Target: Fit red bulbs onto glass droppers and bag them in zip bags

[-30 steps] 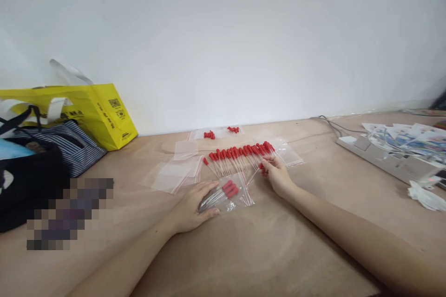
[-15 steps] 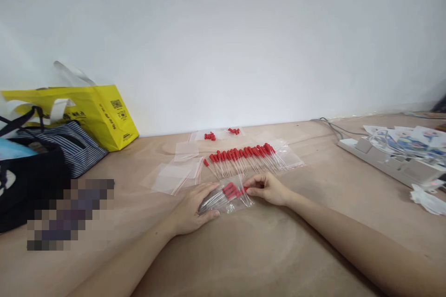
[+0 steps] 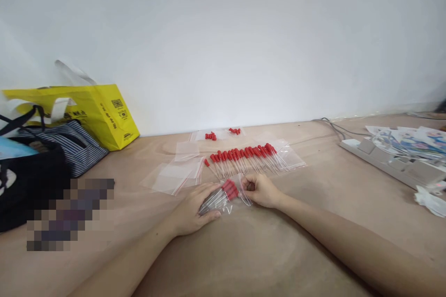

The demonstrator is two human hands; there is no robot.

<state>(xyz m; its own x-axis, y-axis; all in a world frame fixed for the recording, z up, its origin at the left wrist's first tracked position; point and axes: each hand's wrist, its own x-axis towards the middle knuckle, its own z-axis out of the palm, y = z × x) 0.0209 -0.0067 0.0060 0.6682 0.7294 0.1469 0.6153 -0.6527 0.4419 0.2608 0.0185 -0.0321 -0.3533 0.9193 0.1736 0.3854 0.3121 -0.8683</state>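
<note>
Right fingers [image 3: 250,186] pinching bag [image 3: 226,197] mouth, left fingers [image 3: 209,195] flat on it

Zip bag [image 3: 230,197] clear glossy plastic; droppers [image 3: 244,155] clear tubes, matt red rubbery caps; table [image 3: 244,250] matt smooth wood.

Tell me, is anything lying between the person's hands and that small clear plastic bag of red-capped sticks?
Nothing visible. The left hand rests on the small clear plastic bag of red-capped sticks, and the right hand touches its open end.
</note>
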